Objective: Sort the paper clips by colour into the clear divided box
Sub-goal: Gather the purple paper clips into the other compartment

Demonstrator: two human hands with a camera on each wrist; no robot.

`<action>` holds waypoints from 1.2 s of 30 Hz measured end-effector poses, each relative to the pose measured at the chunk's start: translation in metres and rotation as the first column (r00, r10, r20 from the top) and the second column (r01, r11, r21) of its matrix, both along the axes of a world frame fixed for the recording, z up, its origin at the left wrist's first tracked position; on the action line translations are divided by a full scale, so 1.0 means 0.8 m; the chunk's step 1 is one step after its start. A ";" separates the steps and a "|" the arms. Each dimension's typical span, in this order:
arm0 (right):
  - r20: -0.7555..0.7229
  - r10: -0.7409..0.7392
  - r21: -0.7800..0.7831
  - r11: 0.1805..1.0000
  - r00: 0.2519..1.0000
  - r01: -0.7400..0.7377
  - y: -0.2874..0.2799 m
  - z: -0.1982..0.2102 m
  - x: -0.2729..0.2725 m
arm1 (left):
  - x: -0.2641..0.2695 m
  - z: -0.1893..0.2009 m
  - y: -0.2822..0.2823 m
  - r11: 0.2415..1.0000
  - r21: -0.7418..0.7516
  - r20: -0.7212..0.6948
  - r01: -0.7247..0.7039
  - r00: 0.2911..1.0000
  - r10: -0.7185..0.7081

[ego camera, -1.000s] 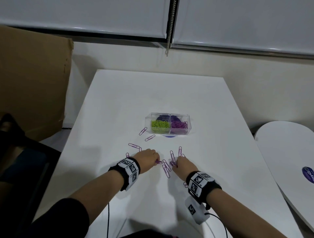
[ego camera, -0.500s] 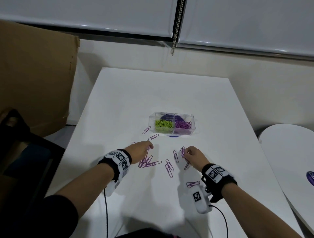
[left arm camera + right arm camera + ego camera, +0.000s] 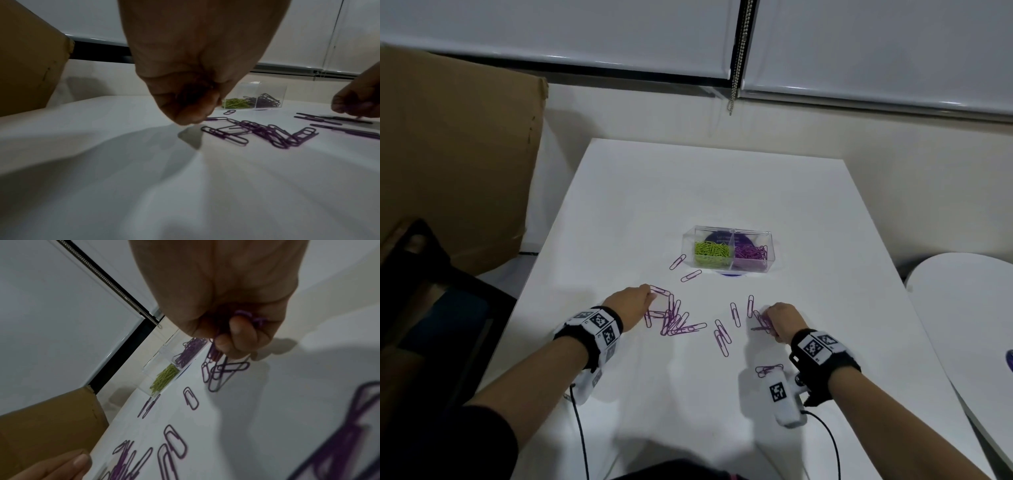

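Far left, a brown cardboard sheet [image 3: 452,161] leaned against the wall beside the white rectangular table [image 3: 709,192]. A dark chair [image 3: 431,308] sat below it.

The person's left hand [image 3: 631,303] rested low on the table, fingers curled, fingertips [image 3: 191,116] touching the end of one purple wire paper clip [image 3: 659,290] at the edge of a tangled pile of purple paper clips [image 3: 678,322]. Whether it actually pinched that clip could not be told from the wrist view. A black wrist strap with white marker tags [image 3: 594,327] wrapped that forearm.

Past the pile, two loose purple clips [image 3: 685,269] lay just in front of the clear plastic divided box [image 3: 727,253]. The box stood mid-table, its left compartment holding lime-green paper clips [image 3: 712,251], the right one holding purple paper clips [image 3: 751,255].

Between the hands, a few single purple clips [image 3: 726,335] lay scattered, apart from each other.

The right hand [image 3: 782,320] was clenched around a small bunch of purple clips [image 3: 246,318], fingers [image 3: 240,331] curled over them, the hand low over more clips on the table. Near that wrist, another small cluster of purple clips [image 3: 768,370] lay beside the white wrist camera unit [image 3: 784,397].

Far right, a second white rounded table [image 3: 962,308] stood apart.
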State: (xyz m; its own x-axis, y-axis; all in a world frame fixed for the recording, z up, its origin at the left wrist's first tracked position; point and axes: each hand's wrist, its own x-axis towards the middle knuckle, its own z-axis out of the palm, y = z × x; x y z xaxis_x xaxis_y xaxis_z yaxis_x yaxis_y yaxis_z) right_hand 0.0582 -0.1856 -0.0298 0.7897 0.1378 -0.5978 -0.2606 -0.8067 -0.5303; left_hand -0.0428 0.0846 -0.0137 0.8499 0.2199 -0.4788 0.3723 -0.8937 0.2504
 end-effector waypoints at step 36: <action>0.168 0.460 -0.353 0.854 0.872 -0.382 0.047 0.000 -0.058 | 0.004 -0.006 -0.094 0.995 0.102 -0.041 -0.012 0.999 0.016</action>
